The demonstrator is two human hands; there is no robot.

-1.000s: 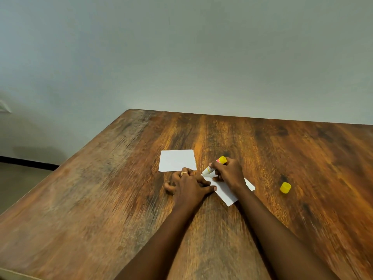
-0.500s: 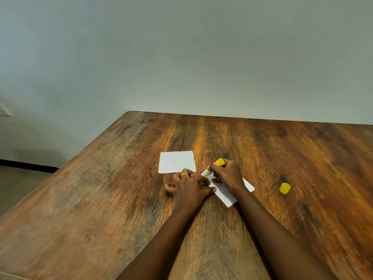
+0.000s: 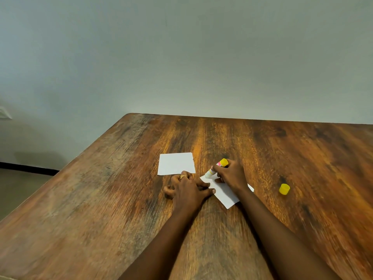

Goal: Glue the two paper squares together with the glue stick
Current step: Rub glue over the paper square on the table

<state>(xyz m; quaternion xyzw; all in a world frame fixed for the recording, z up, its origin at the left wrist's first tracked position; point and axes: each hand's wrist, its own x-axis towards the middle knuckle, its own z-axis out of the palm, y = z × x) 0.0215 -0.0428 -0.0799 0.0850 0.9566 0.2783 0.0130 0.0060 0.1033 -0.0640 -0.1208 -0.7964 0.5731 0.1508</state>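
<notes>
**White paper, glue going on**

Wooden table (image 3: 101,209), two squares apart. Far paper square (image 3: 175,163) lies bare just beyond the left fingers, likely waiting to be pressed on. Left hand (image 3: 188,190) rests flat, fingers spread narrowly, fingertips (image 3: 212,191) pinning the near paper square (image 3: 226,194) so it won't skid. Right hand (image 3: 230,175) is wrapped round the glue stick (image 3: 217,168), tip tilted down onto the sheet's far corner. Yellow cap (image 3: 284,189) sits well right of those fingers, out of the way.
</notes>
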